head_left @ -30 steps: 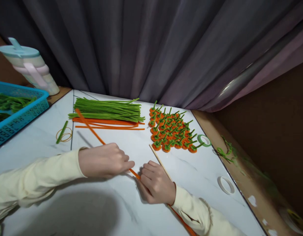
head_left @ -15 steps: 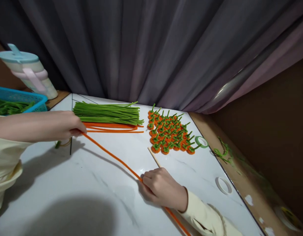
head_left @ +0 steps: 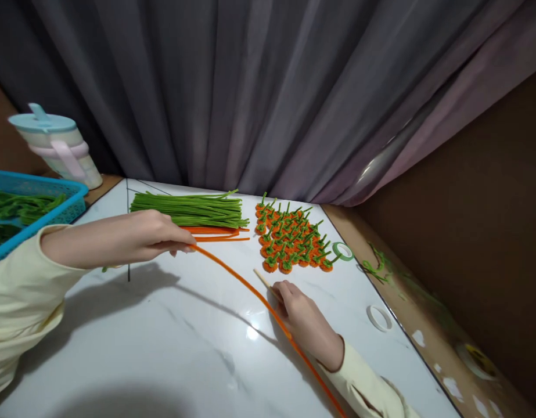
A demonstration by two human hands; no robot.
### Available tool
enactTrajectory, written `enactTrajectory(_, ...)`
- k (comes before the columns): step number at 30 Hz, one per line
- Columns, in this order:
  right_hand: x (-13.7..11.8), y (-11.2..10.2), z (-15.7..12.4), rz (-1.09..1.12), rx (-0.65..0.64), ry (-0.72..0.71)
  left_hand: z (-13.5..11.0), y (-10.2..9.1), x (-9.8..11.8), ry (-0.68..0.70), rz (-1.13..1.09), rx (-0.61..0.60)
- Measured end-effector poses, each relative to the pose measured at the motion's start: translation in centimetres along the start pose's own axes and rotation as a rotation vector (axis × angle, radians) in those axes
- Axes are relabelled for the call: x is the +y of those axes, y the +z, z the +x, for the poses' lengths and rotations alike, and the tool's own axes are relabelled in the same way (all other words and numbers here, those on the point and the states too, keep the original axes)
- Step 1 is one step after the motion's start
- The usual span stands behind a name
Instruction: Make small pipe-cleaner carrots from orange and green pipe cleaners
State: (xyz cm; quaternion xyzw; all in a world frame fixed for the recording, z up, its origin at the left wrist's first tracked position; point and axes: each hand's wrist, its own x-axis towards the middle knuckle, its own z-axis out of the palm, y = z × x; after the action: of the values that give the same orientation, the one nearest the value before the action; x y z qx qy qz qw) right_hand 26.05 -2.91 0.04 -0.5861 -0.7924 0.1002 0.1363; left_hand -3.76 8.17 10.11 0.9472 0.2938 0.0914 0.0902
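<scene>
My left hand (head_left: 157, 238) pinches the far end of a long orange pipe cleaner (head_left: 245, 287) that arcs above the white marble table (head_left: 172, 342). The pipe cleaner runs down past my right hand (head_left: 305, 322) toward the lower edge of the view. My right hand grips a thin wooden stick (head_left: 262, 278) whose tip pokes out toward the back, and it touches the orange pipe cleaner. Just behind my left hand lies a bundle of green pipe cleaners (head_left: 191, 209) with a few orange ones (head_left: 219, 234) beside it.
Several small orange-and-green pipe cleaner pieces (head_left: 291, 238) lie in rows at the back right. A green tape roll (head_left: 342, 251) and a white tape roll (head_left: 378, 317) lie near the right edge. A blue basket (head_left: 36, 217) and a jug (head_left: 58, 148) stand at the left.
My left hand slid along the orange pipe cleaner to its far end, then came rightward, bowing it into an arc. My right hand shifted up toward the stick's tip.
</scene>
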Motion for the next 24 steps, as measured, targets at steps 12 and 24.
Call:
enactTrajectory(12, -3.9, -1.9, -2.2, 0.414, -0.258, -0.176, 1.0, 0.0, 3.2, -0.15, -0.604, 0.053)
enactTrajectory(24, -6.7, -5.2, 1.9, 0.312, -0.044, -0.258, 1.6, 3.6, 6.1, -0.134, -0.614, -0.131)
